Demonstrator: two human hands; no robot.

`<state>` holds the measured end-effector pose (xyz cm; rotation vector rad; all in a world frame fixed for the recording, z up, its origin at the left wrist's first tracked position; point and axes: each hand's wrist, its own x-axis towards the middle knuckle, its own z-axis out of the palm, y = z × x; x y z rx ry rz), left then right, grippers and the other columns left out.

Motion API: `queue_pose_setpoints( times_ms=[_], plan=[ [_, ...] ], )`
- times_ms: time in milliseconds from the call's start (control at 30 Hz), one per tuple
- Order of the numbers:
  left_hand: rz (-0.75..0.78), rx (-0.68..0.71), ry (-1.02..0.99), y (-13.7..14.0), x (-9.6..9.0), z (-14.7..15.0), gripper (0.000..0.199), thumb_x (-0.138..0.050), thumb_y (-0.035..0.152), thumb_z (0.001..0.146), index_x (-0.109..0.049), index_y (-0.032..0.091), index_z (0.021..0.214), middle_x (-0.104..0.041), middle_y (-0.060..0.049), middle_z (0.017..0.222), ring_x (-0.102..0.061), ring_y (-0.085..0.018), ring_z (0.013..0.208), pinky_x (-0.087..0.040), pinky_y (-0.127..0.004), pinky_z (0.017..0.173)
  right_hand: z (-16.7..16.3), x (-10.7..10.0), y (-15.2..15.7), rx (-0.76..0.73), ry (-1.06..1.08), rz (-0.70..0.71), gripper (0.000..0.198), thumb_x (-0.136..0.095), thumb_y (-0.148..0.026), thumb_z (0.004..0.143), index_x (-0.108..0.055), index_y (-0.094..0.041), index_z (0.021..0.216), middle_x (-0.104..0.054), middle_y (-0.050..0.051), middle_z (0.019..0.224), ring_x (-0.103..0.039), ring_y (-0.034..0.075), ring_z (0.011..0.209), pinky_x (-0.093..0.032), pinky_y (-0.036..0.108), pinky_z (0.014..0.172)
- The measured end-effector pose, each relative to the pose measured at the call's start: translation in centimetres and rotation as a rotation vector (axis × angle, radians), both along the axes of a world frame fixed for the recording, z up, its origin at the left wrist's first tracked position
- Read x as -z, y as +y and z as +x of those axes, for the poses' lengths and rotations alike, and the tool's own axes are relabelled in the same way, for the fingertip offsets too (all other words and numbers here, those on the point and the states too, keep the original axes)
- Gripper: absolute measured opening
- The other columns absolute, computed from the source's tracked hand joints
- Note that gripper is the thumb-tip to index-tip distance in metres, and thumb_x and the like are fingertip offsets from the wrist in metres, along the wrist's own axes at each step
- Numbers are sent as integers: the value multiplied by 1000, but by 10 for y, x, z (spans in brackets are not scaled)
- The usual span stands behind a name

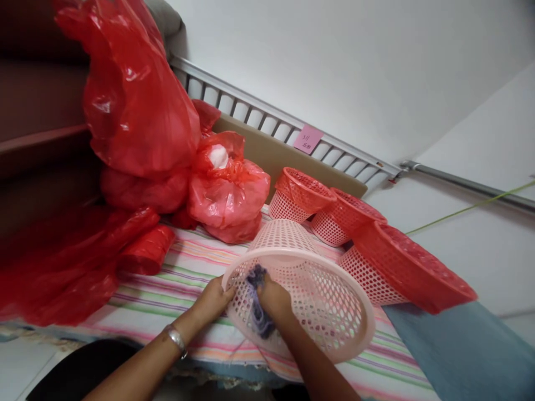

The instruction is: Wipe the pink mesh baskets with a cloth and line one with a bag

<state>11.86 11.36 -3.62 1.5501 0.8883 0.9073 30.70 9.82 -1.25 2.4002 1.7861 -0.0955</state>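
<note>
A pale pink perforated plastic basket (288,257) lies tilted on the striped cloth, its wide mouth facing me. My left hand (219,298) grips its rim on the left side, with the thumb over the edge. Inside the mouth, my right hand (273,298) is closed on a purple-grey cloth (259,317), pressed near the basket's left inner wall. Part of the cloth is hidden behind the fingers.
Baskets lined with red bags, such as one basket (298,195), stand behind and right. Stuffed red bags (229,195) sit at the back left, near a red bag roll (146,250). A railing (276,120) with a pink note (308,138) runs behind.
</note>
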Motion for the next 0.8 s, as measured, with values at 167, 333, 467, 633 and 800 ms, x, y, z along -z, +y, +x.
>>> queue_pose_setpoints(
  times_ms=[167,333,467,633,800],
  plan=[
    [12,12,23,1,-1,0,30,-46,21,78,-68,11,96,-72,-7,85,-65,-22,86,-49,-30,81,35,4,66,38,-56,22,38,-34,-28,87,-57,-16,115,-66,14,107,-62,27,98,-47,38,78],
    [-8,2,46,3,1,2,35,-47,21,77,-67,10,104,-72,-8,93,-65,-21,85,-49,-29,79,48,12,92,53,-69,23,41,-29,-23,89,-63,-15,110,-63,16,114,-59,27,105,-45,38,83],
    [-4,-10,71,2,1,3,40,-47,21,78,-64,10,112,-72,-9,99,-65,-21,88,-49,-30,80,50,15,88,68,-47,14,39,-33,-28,88,-62,-17,112,-64,13,113,-60,26,104,-45,37,83],
    [15,-15,79,1,4,2,36,-47,22,78,-66,11,106,-72,-9,96,-65,-21,87,-49,-30,80,44,11,69,72,-12,-11,40,-38,-33,85,-52,-18,120,-66,13,107,-63,26,98,-46,36,78],
    [20,-19,35,1,8,2,31,-47,23,78,-68,10,97,-72,-8,88,-65,-21,84,-49,-29,77,16,3,24,6,1,-29,39,-40,-34,83,-51,-17,116,-69,13,95,-65,27,89,-46,36,73]
  ],
)
